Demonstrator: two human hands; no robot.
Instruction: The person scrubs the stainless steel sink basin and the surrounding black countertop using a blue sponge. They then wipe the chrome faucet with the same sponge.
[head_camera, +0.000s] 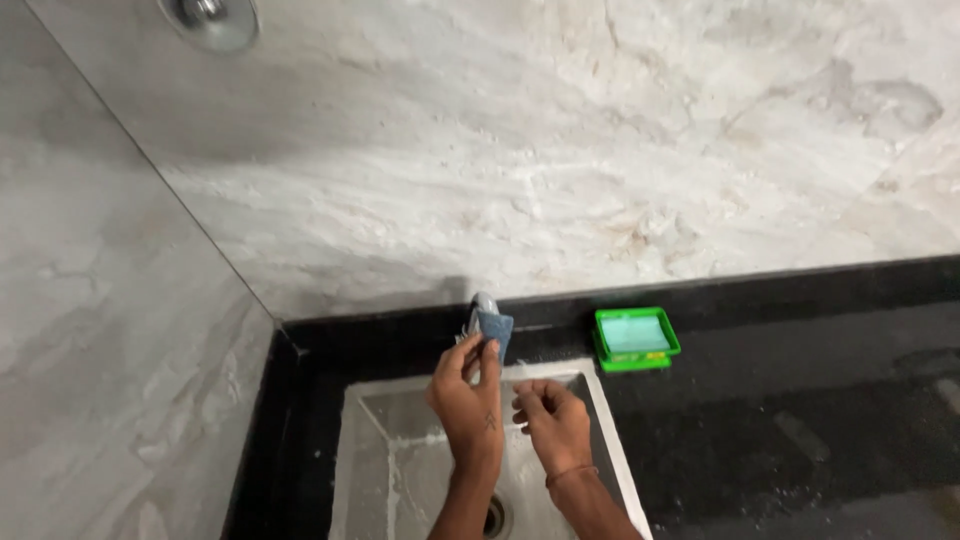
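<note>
Right hand (553, 425) empty, left hand (468, 400) grip pinching blue pad (494, 327) on tap (482, 303)

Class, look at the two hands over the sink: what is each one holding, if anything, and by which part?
The left hand pinches a small blue scrubbing pad by its lower edge. The right hand holds nothing visible.

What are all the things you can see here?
scrub pad: one, blue, pressed on the tap
tap: one, silver, at the back rim of the sink
sink: one, pale steel, set in the counter
drain: one, dark, in the sink bottom
soap dish: one, green, right of the tap
counter: one, black
wall: marble, pale
wall fitting: one, silver, top left
left hand: holds the scrub pad
right hand: empty, over the sink
</note>
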